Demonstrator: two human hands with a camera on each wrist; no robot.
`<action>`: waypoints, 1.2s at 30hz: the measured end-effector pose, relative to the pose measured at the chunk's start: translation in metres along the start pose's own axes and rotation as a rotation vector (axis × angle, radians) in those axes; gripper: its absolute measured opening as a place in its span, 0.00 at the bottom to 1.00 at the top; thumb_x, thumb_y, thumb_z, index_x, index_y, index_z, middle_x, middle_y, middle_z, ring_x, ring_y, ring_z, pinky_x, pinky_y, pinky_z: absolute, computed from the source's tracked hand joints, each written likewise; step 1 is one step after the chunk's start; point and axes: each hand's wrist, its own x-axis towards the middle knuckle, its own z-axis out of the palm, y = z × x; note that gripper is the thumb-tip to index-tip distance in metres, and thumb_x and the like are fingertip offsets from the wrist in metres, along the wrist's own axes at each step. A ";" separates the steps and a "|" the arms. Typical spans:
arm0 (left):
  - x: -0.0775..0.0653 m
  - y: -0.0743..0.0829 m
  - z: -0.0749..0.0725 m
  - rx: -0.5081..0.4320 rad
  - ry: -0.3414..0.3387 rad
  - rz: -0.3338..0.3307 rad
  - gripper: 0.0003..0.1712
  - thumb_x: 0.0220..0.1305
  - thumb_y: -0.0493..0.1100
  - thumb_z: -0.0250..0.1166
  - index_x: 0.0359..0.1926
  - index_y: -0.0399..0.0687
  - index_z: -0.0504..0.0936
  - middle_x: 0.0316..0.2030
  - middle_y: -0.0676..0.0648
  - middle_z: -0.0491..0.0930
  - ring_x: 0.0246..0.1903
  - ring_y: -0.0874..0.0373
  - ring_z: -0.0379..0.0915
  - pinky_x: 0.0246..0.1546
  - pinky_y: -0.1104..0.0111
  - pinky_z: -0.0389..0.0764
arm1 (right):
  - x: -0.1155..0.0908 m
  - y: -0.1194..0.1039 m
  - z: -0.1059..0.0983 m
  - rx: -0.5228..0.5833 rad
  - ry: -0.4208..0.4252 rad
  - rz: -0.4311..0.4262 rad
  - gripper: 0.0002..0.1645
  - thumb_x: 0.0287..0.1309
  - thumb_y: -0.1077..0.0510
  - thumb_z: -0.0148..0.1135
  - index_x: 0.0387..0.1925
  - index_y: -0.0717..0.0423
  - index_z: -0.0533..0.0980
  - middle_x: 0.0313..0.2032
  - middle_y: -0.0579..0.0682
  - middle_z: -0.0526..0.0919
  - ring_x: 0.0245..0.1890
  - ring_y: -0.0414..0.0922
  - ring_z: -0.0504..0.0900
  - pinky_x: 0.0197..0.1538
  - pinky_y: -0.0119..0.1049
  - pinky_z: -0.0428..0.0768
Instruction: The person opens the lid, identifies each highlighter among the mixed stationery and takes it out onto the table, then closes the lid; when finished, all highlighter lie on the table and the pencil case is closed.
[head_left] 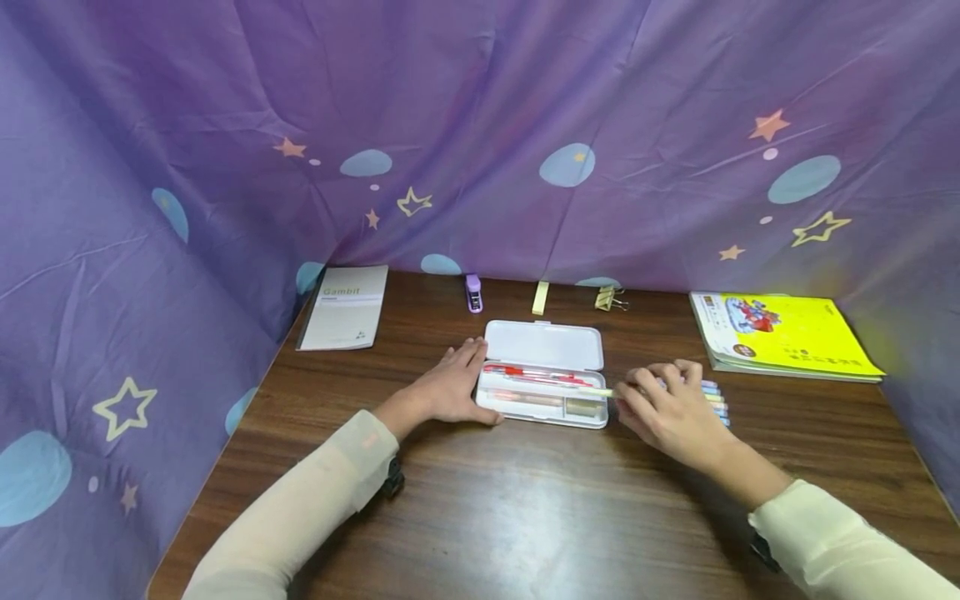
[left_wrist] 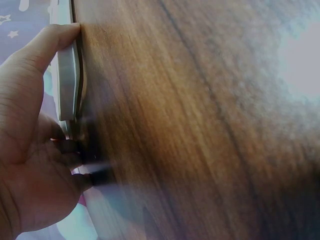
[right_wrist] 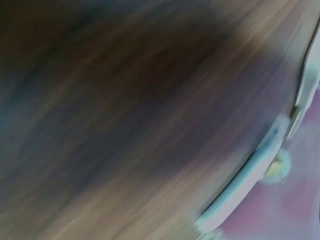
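A white pencil case (head_left: 543,344) lies on the table with its lid laid back. Red pens (head_left: 536,375) sit in its back part, and a pale pinkish pen and a small khaki block show in front. My left hand (head_left: 452,385) holds the case at its left end, the thumb (left_wrist: 60,37) on the front edge and the fingers round the side. At the right end my right hand (head_left: 663,412) pinches a slim pale-yellow marker (head_left: 602,392), its tip over the case. Several pastel markers (head_left: 717,400) lie just beyond that hand, partly hidden by it.
Behind the case stand a purple stapler (head_left: 474,293), a pale-yellow strip (head_left: 540,297) and a binder clip (head_left: 610,298). A grey notebook (head_left: 343,308) lies at the left, yellow books (head_left: 795,337) at the right. A purple curtain (head_left: 480,125) surrounds the table. The right wrist view is blurred.
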 end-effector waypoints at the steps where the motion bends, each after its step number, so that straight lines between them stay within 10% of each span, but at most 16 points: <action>1: 0.000 0.000 0.001 -0.001 0.000 -0.001 0.79 0.63 0.77 0.71 0.90 0.35 0.38 0.91 0.36 0.39 0.91 0.42 0.34 0.92 0.50 0.43 | -0.005 0.003 -0.003 0.003 0.005 0.002 0.21 0.82 0.49 0.54 0.46 0.61 0.85 0.44 0.59 0.85 0.40 0.64 0.79 0.44 0.68 0.72; 20: -0.003 0.002 -0.004 -0.007 -0.019 -0.009 0.79 0.64 0.76 0.72 0.89 0.35 0.35 0.91 0.35 0.35 0.91 0.42 0.31 0.92 0.49 0.41 | -0.076 0.029 -0.037 -0.001 0.028 0.006 0.27 0.86 0.49 0.49 0.40 0.66 0.82 0.36 0.61 0.81 0.36 0.65 0.75 0.46 0.76 0.69; 36: -0.001 0.002 -0.003 -0.017 -0.014 -0.003 0.78 0.64 0.75 0.72 0.89 0.34 0.37 0.91 0.35 0.38 0.91 0.41 0.32 0.92 0.48 0.42 | -0.091 0.034 -0.036 0.028 -0.055 -0.005 0.26 0.86 0.50 0.47 0.39 0.65 0.82 0.40 0.61 0.83 0.39 0.65 0.76 0.49 0.76 0.69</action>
